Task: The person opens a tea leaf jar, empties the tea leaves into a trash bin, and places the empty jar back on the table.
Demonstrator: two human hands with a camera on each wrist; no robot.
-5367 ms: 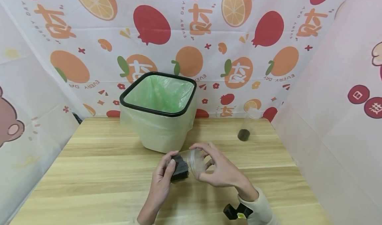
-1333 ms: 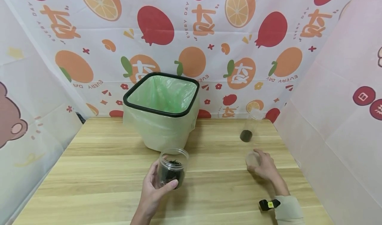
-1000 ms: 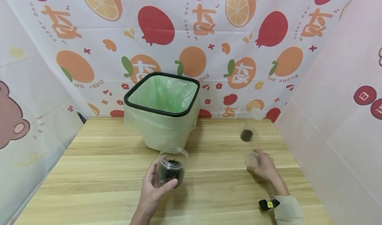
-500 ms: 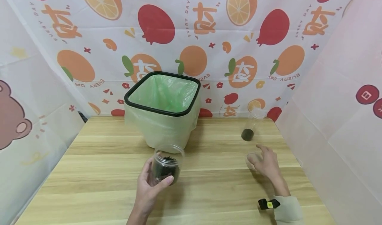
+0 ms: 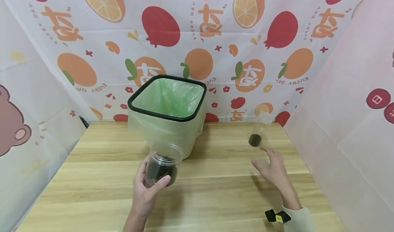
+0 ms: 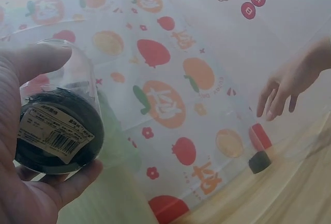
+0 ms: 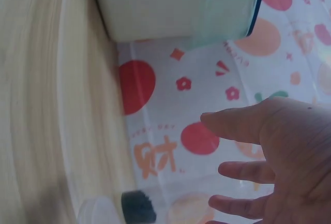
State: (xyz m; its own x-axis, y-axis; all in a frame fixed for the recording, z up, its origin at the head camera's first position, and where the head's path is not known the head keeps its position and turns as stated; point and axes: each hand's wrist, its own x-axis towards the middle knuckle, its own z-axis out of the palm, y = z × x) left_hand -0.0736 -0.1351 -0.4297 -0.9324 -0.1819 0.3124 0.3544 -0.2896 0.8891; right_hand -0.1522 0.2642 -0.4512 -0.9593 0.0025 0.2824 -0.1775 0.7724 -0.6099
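My left hand [image 5: 143, 192] grips an uncapped clear plastic jar [image 5: 162, 170], thumb on the near side. Dark, stringy dry bits fill its lower part; the jar leans slightly, just in front of the bin. From below, the left wrist view shows a printed barcode label [image 6: 56, 135] on its base. At the right, my right hand [image 5: 275, 170] hovers with fingers spread, holding nothing. Below it a clear round lid [image 7: 97, 212] lies on the table, partly covered by the hand in the head view. Behind stands a second clear jar [image 5: 254, 140] with dark contents at its bottom.
A pale square bin [image 5: 172, 132] with a black rim and a green plastic liner [image 5: 175, 97] stands at the back left of centre. The wooden table [image 5: 92, 177] ends at a fruit-print cloth [image 5: 197, 30]; further cloths hang at both sides.
Earlier both hands were on the jar and its lid. The right hand has since carried the lid to the right, put it down and let go. The left hand has shifted left with the jar.
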